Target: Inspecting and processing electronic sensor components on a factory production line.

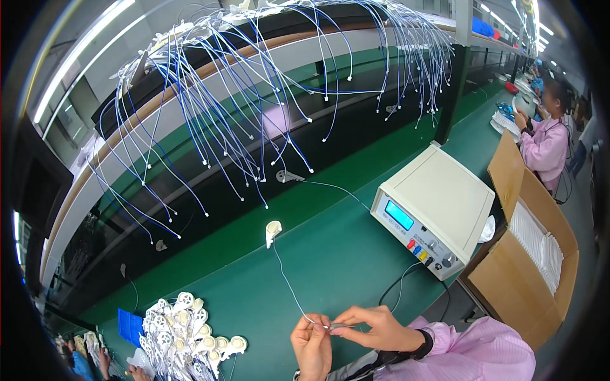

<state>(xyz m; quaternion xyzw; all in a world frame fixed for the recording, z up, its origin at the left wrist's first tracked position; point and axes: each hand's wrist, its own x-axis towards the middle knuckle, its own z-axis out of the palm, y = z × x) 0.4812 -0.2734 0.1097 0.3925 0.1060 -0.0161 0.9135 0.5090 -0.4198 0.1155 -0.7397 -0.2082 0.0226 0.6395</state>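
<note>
A thin pale wire runs across a green workbench from one cream wheel-shaped part, lying by itself beyond the hands, to its tip at the lower center. There a worker's left hand, rising from the lower edge with fingers bent, clamps the wire near its end between thumb and fingertips. The right hand reaches in from the right, dark band at the wrist, pink sleeve behind, its thumb and forefinger together on a slim grey piece; the two hands nearly meet, and whether the tips touch cannot be told.

To their left lies a heap of similar cream parts, too overlapped to count, beside one blue piece. To the right stands one beige instrument with a single lit blue screen. Beyond it, one open cardboard box holds rows of white, closely packed items. Dozens of blue and white wires hang from one raised shelf. One co-worker in pink appears at far right.
</note>
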